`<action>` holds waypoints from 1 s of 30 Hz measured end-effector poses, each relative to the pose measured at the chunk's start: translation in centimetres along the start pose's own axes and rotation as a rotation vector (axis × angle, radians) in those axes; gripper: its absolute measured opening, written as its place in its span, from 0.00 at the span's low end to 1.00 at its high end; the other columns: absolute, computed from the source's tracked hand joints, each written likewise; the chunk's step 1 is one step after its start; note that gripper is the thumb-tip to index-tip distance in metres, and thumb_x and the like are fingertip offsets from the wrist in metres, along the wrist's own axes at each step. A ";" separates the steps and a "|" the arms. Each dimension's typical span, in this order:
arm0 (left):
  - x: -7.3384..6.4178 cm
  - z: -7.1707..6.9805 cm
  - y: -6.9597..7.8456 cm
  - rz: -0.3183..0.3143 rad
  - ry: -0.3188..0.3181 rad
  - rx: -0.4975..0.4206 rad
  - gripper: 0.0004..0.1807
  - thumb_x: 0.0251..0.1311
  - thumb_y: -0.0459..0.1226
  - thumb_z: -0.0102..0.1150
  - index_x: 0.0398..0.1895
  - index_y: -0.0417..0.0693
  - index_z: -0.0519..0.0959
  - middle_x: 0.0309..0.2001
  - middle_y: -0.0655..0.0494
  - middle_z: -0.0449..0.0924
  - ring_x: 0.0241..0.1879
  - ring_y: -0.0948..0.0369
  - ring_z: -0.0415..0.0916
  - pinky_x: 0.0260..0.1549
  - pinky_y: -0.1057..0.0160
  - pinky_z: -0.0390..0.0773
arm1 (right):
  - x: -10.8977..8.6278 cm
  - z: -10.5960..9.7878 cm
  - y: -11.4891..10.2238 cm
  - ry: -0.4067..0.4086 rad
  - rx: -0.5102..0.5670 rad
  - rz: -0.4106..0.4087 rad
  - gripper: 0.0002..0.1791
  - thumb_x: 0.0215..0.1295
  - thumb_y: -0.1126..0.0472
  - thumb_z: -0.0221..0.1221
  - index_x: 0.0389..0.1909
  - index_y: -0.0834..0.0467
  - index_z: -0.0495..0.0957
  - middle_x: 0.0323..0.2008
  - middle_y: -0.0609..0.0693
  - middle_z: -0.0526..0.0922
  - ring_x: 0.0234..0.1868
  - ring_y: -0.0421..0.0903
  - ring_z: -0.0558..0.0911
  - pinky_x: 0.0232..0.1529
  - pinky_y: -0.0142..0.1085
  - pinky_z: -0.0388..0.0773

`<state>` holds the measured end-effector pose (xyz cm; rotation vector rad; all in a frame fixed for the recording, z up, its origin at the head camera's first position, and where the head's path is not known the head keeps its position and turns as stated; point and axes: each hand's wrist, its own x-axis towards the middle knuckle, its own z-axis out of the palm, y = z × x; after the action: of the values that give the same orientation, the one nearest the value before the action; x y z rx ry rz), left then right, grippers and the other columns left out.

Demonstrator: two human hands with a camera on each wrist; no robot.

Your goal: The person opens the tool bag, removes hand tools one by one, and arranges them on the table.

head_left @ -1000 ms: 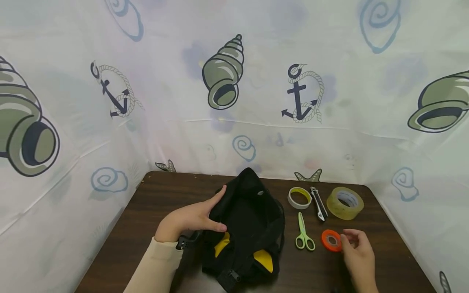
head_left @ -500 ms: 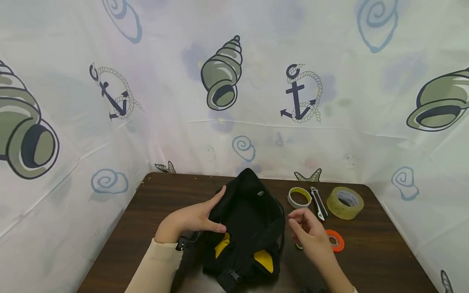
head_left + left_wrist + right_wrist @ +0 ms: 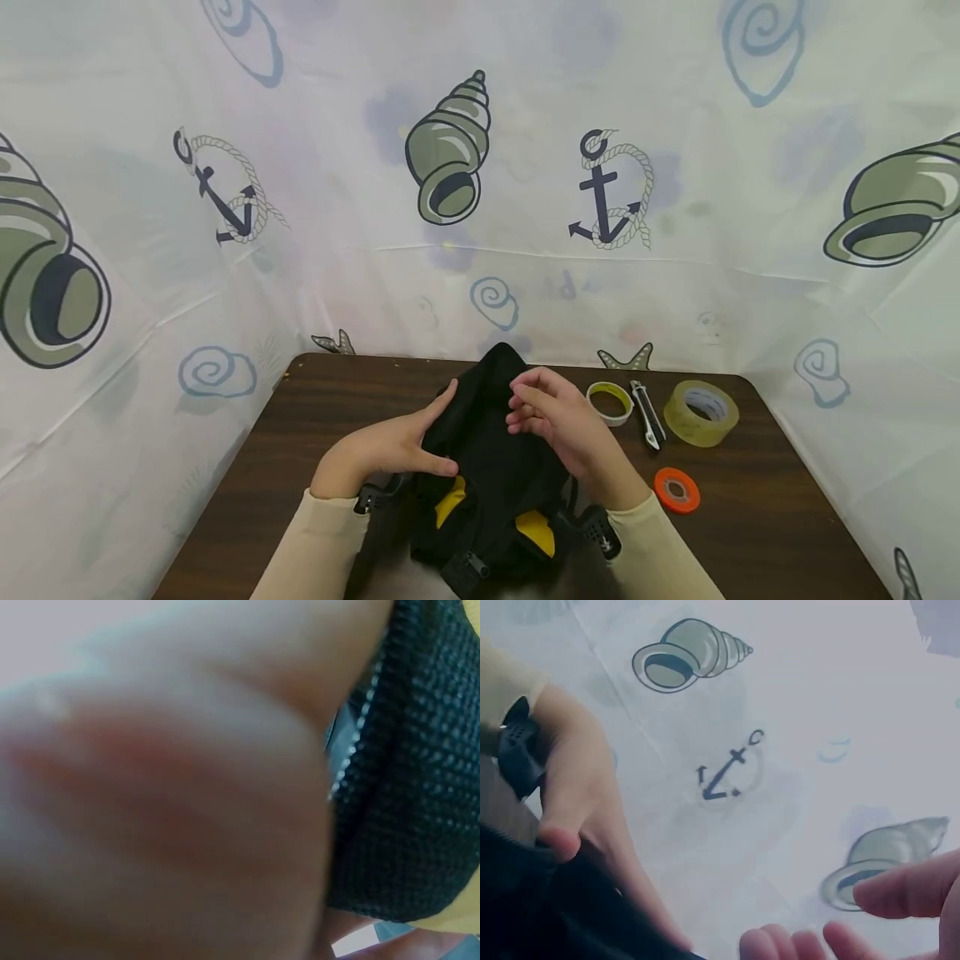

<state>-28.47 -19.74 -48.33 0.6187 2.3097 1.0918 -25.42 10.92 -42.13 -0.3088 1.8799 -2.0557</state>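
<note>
A black bag with yellow patches and a buckle at its front stands on the table, its top raised. My left hand holds the bag's left side, thumb over the front and fingers along the outside. Dark woven fabric is close beside that hand in the left wrist view. My right hand is raised in front of the bag's upper right part, its fingers loosely bent. Nothing shows between its thumb and fingers in the right wrist view. The green scissors are out of sight, where my right forearm crosses.
Right of the bag lie a white-and-yellow tape roll, a utility knife, a wide clear tape roll and a small orange tape roll. A patterned white sheet hangs behind the brown table.
My right hand has moved left from beside the orange tape roll, across the scissors, to the front of the bag. My left hand has stayed on the bag.
</note>
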 end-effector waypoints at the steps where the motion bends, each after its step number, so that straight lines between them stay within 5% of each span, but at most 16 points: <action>1: 0.0 -0.1 0.0 0.003 0.000 -0.001 0.69 0.62 0.62 0.76 0.89 0.81 0.28 0.91 0.55 0.38 0.87 0.45 0.54 0.82 0.35 0.60 | 0.7 0.2 0.0 -0.025 0.022 0.016 0.20 0.87 0.54 0.55 0.63 0.67 0.70 0.46 0.55 0.80 0.46 0.49 0.86 0.55 0.38 0.89; 8: -0.4 -0.4 -0.1 0.001 0.004 -0.003 0.68 0.63 0.60 0.76 0.88 0.83 0.29 0.91 0.54 0.39 0.86 0.44 0.55 0.82 0.34 0.60 | 5.9 1.5 1.9 -0.025 0.186 0.195 0.17 0.85 0.56 0.56 0.60 0.66 0.74 0.44 0.55 0.81 0.47 0.51 0.87 0.61 0.44 0.88; 17: -0.6 -0.5 -0.1 -0.001 -0.012 -0.003 0.68 0.65 0.58 0.75 0.88 0.84 0.27 0.91 0.51 0.40 0.85 0.43 0.58 0.79 0.34 0.65 | 9.7 2.2 7.3 0.097 0.108 0.384 0.20 0.84 0.62 0.55 0.66 0.70 0.76 0.54 0.65 0.79 0.56 0.62 0.87 0.69 0.53 0.83; 24: -0.7 -0.6 0.2 0.009 -0.027 -0.014 0.68 0.66 0.58 0.75 0.88 0.82 0.26 0.91 0.48 0.40 0.85 0.44 0.58 0.80 0.34 0.64 | 10.3 2.9 10.5 -0.038 0.124 0.382 0.17 0.82 0.68 0.52 0.63 0.70 0.81 0.59 0.64 0.84 0.60 0.59 0.86 0.70 0.50 0.83; 30: -0.6 -0.6 0.2 0.008 -0.024 -0.005 0.68 0.66 0.58 0.75 0.88 0.82 0.26 0.91 0.49 0.39 0.85 0.44 0.58 0.80 0.34 0.64 | 10.5 3.4 11.3 -0.049 0.101 0.365 0.21 0.78 0.73 0.49 0.64 0.67 0.81 0.55 0.59 0.85 0.56 0.57 0.85 0.70 0.51 0.82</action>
<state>-28.30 -20.31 -47.72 0.6360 2.2857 1.0872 -32.61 2.93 -53.68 0.0102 1.6534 -1.8668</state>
